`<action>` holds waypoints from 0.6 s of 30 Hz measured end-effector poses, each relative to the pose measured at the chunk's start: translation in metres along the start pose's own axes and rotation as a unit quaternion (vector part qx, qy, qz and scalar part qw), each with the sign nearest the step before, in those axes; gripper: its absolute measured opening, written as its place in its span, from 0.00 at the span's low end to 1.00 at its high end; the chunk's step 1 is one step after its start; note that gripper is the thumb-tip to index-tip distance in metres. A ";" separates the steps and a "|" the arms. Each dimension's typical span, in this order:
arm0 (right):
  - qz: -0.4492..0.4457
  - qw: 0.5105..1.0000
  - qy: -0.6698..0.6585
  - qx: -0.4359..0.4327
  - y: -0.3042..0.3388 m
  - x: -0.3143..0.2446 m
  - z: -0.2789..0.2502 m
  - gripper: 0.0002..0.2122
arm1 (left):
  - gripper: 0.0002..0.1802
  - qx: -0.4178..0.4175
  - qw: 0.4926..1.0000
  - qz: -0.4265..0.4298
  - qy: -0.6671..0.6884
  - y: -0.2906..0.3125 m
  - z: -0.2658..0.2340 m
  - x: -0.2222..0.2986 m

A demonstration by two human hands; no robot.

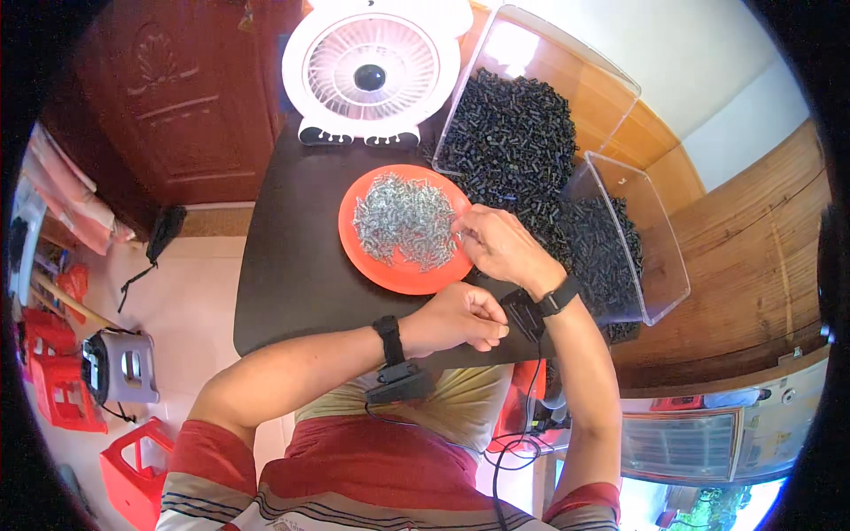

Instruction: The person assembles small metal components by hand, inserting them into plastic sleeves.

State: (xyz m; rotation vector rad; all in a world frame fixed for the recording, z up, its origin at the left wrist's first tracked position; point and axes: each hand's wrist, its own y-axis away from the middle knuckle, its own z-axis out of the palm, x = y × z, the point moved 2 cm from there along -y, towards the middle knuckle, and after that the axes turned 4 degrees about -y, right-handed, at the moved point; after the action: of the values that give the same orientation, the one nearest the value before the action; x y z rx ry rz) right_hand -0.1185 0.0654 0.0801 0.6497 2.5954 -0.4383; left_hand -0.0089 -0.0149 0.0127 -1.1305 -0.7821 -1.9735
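Slim silver pieces (394, 219) gleaming, long axes pointing every way; you're holding right hand (506, 243) narrow among them, left hand (452, 320) likewise; contents unclear.

This looks like a room in a home: a carved wooden door (190, 106), a pink tiled floor (204, 301), a red plastic stool (137, 465) and a white animal-shaped fan (370, 78). The table (297, 257) gives it a workshop side, with a plate (394, 281) of small metal pieces (403, 217) and clear bins (666, 257) of black parts (513, 124). Cloth, perhaps laundry (75, 190), hangs at the blurred left edge.
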 end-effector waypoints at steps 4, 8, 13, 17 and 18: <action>0.066 0.997 0.003 -0.029 -0.004 -0.005 -0.002 0.08 | 0.07 0.004 1.000 -0.001 0.006 0.001 -0.001 -0.001; 0.074 0.997 -0.003 -0.027 -0.002 -0.005 0.000 0.09 | 0.07 0.001 1.000 -0.001 0.005 0.001 -0.002 -0.001; 0.029 0.999 -0.019 0.000 0.002 0.002 0.005 0.09 | 0.08 0.000 1.000 -0.005 0.008 0.002 -0.002 -0.001; -0.003 0.999 -0.019 0.044 0.002 -0.002 0.005 0.09 | 0.08 0.002 1.000 -0.006 0.008 0.002 -0.002 -0.001; -0.003 0.999 -0.019 0.044 0.002 -0.004 0.003 0.09 | 0.08 0.004 1.000 -0.007 0.008 0.003 -0.002 0.000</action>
State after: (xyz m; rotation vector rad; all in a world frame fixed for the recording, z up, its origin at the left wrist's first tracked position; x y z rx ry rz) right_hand -0.1138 0.0643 0.0788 0.6561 2.5550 -0.5634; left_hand -0.0075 -0.0179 0.0119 -1.1051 -0.7908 -1.9884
